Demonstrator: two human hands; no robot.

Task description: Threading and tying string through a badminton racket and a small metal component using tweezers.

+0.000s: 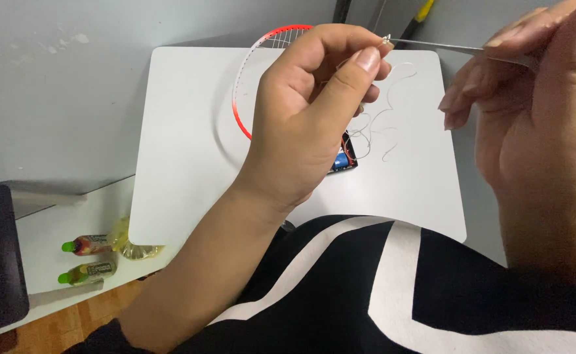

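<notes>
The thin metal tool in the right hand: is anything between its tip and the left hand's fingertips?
Nothing visible. The thin metal tool, held in the right hand, reaches straight to the left hand, whose fingertips pinch thin white string at its tip.

Two hands are raised over one white desk (183, 164): one left hand (307, 118) and one right hand (537, 124). One thin metal tool (445, 46) runs between them. One racket with a red and white frame (238, 108) lies on the desk, beside one loose tangle of thin string (383, 121). Two small bottles with green caps (88, 259) lie on one lower white shelf (45, 229).
</notes>
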